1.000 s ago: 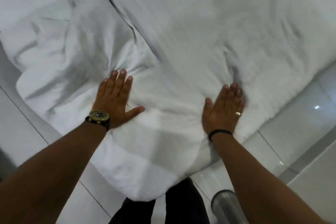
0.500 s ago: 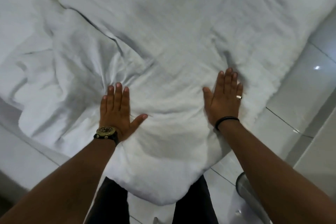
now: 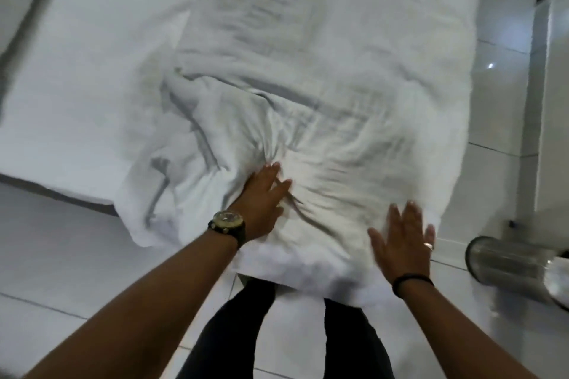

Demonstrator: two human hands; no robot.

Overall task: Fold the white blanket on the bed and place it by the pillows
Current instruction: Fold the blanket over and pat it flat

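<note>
The white blanket (image 3: 308,95) lies in a long strip down the bed (image 3: 86,77), its near end overhanging the foot; left hand (image 3: 261,203) and right hand (image 3: 403,243) press flat, each grip released, apparently smoothing it for folding; a metal bin (image 3: 511,264) lies nearby.

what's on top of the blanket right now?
Both hands lie flat on the blanket near its front edge: left hand with fingers spread, right hand palm down. Nothing else shows on top. What lies under the blanket is covered.
</note>
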